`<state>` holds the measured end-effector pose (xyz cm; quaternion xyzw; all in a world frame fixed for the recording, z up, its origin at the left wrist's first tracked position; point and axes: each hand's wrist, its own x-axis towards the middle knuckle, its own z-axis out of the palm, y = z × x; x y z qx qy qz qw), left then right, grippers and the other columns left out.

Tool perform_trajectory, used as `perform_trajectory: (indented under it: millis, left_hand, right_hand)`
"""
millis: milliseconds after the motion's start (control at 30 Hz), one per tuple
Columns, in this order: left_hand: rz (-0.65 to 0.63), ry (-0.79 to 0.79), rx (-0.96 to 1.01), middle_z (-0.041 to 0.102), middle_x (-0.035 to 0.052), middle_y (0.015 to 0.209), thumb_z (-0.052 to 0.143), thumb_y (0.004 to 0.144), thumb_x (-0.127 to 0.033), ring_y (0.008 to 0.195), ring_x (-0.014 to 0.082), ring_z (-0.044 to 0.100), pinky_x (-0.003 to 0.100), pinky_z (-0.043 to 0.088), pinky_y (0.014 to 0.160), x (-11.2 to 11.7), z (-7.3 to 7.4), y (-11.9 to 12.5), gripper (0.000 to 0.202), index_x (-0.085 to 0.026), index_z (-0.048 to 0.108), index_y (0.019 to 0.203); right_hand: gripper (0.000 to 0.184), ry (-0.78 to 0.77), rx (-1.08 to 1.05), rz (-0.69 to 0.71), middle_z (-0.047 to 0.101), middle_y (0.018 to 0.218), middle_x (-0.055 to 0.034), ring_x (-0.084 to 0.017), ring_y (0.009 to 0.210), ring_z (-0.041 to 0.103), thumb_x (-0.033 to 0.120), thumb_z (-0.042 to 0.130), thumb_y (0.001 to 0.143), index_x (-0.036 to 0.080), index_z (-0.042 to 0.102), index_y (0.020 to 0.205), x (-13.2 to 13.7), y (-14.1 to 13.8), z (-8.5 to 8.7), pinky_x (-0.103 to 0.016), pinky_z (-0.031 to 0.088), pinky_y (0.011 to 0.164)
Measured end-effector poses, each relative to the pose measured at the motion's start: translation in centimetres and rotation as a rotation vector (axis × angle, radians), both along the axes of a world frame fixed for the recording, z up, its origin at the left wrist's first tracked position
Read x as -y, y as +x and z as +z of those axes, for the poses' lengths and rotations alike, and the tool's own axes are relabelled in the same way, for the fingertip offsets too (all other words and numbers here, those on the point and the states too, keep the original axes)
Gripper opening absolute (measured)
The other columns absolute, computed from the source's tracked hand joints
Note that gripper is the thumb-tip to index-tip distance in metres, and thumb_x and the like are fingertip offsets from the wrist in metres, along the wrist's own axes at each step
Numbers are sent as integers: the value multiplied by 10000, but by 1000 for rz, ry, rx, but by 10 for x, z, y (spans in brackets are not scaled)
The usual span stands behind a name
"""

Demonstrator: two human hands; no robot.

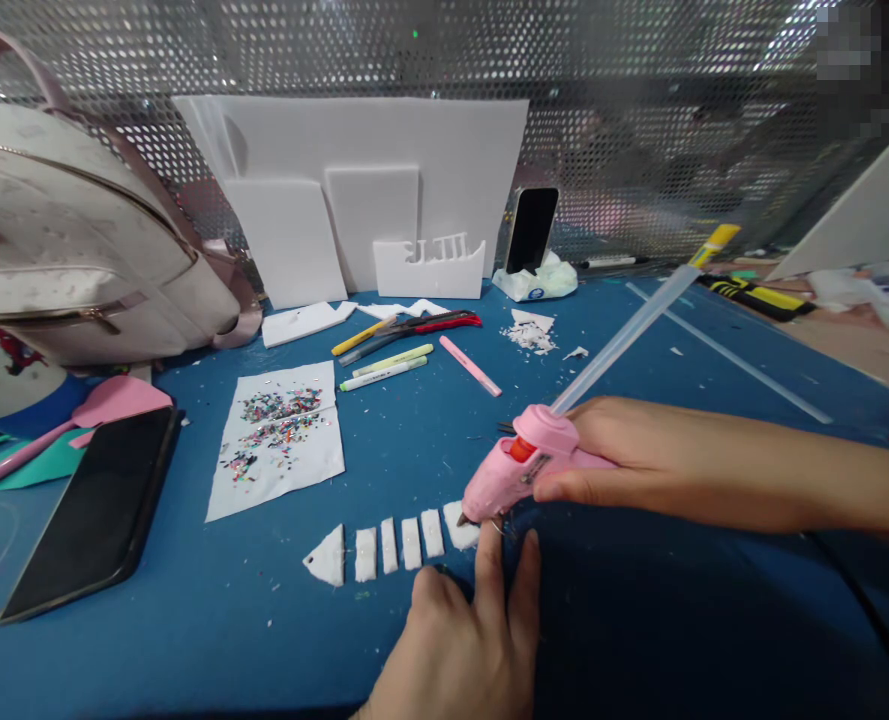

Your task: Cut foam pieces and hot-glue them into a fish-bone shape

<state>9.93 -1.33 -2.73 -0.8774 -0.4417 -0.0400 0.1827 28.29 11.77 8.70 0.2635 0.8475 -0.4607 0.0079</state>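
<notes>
My right hand (609, 460) grips a pink hot glue gun (511, 465), its nozzle tip down at a white foam piece (457, 527). A long translucent glue stick (624, 340) with a yellow end rises from the back of the gun. From the near side my left hand (466, 630) reaches in, fingers stretched out, one fingertip at that foam piece beside the nozzle. Several narrow white foam strips (412, 543) lie in a row to the left, ending in a triangular piece (328, 557) with a small dark dot.
Loose sequins (283, 415) cover a white paper (226, 490). Behind are markers (470, 365), a utility knife (444, 322), foam scraps (530, 332) and upright white foam boards (286, 240). A dark phone (91, 510) and backpack (76, 240) stand left; another glue stick (744, 360) lies right.
</notes>
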Motion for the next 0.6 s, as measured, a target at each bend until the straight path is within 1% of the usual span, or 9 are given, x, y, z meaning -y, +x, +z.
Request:
perform_trajectory:
  millis: [167,367,467,600]
  left_hand:
    - [-6,32,21,718,153,1246,693,848,-374,458,143,603,264,470,469,-1,-1,0,542,-241,635,1370]
    - [-16,30,43,725,160,1224,688,851,-369,468,147,612,257,463,468,-2,-2,-1,530,-232,642,1361]
    - [-23,45,45,730,164,1211,683,857,-357,465,148,614,255,468,465,-2,-3,-1,515,-224,648,1353]
    - [-26,83,61,750,145,1170,583,936,-409,444,143,606,247,462,441,0,-2,0,415,-243,690,1301]
  right_hand:
    - [324,-44,19,18,705,1216,15,-203,1090,660,264,507,1018,282,693,1283,-1,-1,0,-278,454,1006]
    - [308,-39,33,17,723,1154,51,-195,1055,658,232,515,1003,299,721,1221,1,-1,3,-255,438,991]
    - [322,-31,31,34,708,1167,49,-174,1057,645,198,502,1003,280,710,1235,0,-1,3,-235,423,984]
    - [341,-34,10,60,680,1221,54,-150,1099,622,167,493,1000,269,696,1254,-6,-5,2,-212,401,1000]
